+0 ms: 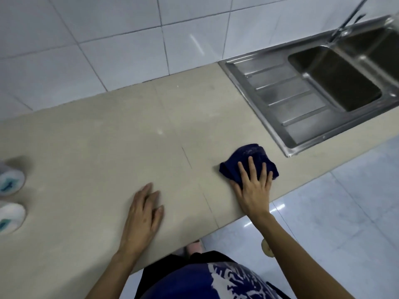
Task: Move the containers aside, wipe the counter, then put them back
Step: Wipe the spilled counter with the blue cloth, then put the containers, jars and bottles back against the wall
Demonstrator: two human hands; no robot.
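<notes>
My right hand [253, 186] lies flat on a dark blue cloth [248, 156], pressing it onto the beige counter [108, 137] near the front edge, just left of the sink. My left hand [143, 214] rests palm down on the bare counter with fingers loosely together, holding nothing. Two white containers with teal markings stand at the far left edge of the view, one [9, 182] behind the other [9, 216], both partly cut off.
A steel sink [336, 83] with a ribbed drainboard [287, 100] is set into the counter at the right, with a tap [349, 18] above it. White wall tiles run behind. The counter's front edge drops to a pale tiled floor [334, 212].
</notes>
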